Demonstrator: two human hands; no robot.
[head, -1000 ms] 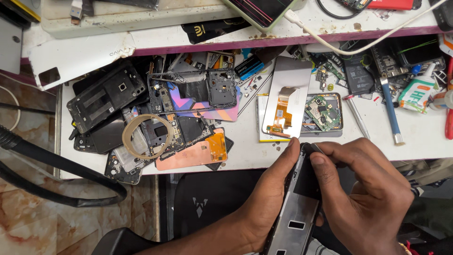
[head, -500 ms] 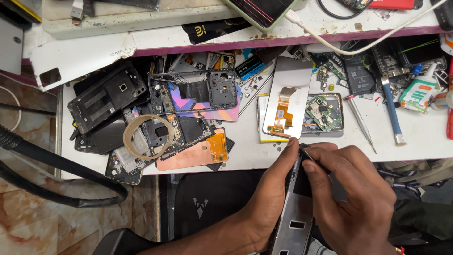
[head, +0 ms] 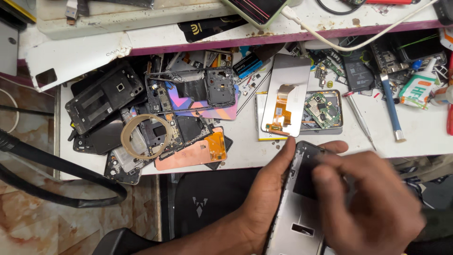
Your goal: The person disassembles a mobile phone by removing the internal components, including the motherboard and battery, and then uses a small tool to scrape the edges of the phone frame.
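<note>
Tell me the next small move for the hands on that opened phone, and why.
Probably steady first: the left hand grips the phone frame by its edge, while the right hand, blurred, presses on the dark panel inside. Then ease that panel up gently.

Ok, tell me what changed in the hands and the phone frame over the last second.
The right hand slid down and across the opened phone frame, now blurred in motion with its fingers over the dark inner part; earlier its fingertips pinched at the frame's top edge. The left hand grips the frame's left side as before. The white bench and its pile of phone parts lie unchanged.
</note>
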